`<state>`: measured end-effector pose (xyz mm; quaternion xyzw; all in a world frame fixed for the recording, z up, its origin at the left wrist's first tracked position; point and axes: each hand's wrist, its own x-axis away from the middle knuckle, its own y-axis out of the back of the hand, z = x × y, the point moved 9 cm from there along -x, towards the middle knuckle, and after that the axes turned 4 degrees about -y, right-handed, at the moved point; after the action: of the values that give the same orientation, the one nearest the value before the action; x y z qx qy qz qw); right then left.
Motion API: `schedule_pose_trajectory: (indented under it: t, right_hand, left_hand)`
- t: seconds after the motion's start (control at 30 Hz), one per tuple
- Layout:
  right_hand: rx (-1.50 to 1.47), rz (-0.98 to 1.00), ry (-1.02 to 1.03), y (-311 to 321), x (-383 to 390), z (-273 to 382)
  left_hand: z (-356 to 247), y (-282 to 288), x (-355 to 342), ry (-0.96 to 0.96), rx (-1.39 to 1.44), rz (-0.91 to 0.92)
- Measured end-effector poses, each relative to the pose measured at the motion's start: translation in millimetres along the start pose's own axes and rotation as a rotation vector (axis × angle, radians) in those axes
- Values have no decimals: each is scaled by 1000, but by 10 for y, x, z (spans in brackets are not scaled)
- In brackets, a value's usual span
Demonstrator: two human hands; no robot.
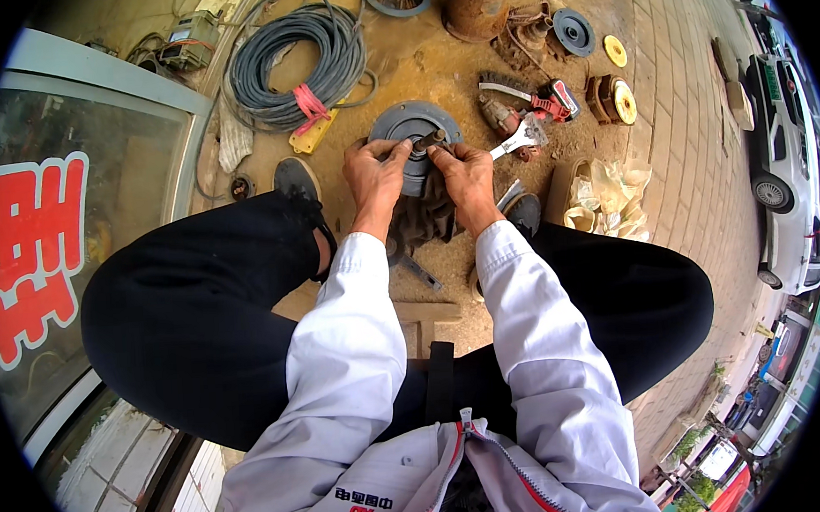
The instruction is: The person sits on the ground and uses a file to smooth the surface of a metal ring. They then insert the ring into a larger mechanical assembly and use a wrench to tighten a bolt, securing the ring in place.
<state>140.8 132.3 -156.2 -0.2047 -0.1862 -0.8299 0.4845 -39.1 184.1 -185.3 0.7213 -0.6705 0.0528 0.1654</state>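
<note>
A round dark-grey metal end cover (406, 114) with a short shaft (434, 138) standing up at its middle lies in front of me, with dark cloth (426, 213) just below it. My left hand (374, 183) comes in at the left of the shaft, its thumb and fingers closed in a pinch close to the cover's hub. On the other side, my right hand (468, 182) pinches beside the shaft. Whatever small piece lies between the fingertips is too hidden to make out. A silver adjustable wrench (521, 139) rests just right of my right hand.
A dark cable coil (299, 61) with pink ties lies far left. Beyond stand a rusty motor housing (475, 13) and a grey disc (573, 32). To the right are a red power tool (557, 102), a winding core (610, 100) and crumpled wrapping (613, 192). A glass door (77, 182) borders the left.
</note>
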Motion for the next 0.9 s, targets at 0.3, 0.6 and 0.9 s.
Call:
schedule_pose_trajectory:
  t: [0.3, 0.6, 0.9]
  right_hand:
    - [37, -6, -26, 14, 21, 38]
    - [97, -15, -45, 9, -26, 52]
    - [-15, 16, -100, -13, 6, 35]
  left_hand:
    - [87, 0, -26, 24, -26, 12]
    - [128, -8, -27, 64, 40, 24]
    - [42, 19, -19, 124, -56, 18]
